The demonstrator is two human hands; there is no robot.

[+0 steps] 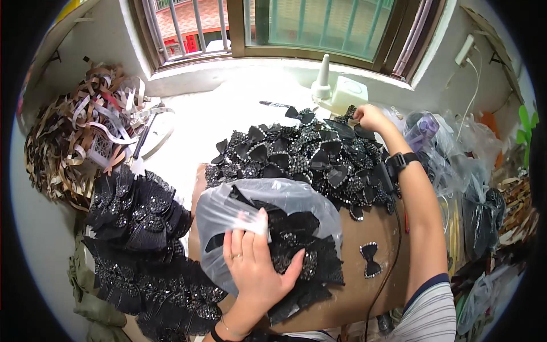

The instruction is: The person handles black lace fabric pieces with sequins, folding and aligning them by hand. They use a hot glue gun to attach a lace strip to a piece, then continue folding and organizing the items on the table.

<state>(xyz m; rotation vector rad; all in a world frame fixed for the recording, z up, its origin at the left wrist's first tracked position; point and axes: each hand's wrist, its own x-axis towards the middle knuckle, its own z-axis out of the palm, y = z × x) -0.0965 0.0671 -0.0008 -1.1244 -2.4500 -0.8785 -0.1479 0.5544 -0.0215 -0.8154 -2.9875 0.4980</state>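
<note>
My left hand (255, 267) lies with fingers stretched out on a clear plastic bag (213, 214) in front of me, thumb apart. Out of the bag's mouth show black fabric pieces (299, 225) with shiny beads. My right hand (371, 118) reaches to the far right and pinches a black beaded bow (345, 114). Beneath and beside it spreads a big pile of black bows (285, 151), many edged with sparkling stones. A single bow (371, 260) with a studded edge lies apart on the brown board (356, 296).
Rows of black pleated beaded pieces (151, 279) cover the left side. Behind them rises a heap of ribbon scraps (80, 125). A pen (274, 104) and a white stand (323, 80) are at the back. Plastic bags (478, 145) crowd the right; a dark cord (393, 265) crosses the board.
</note>
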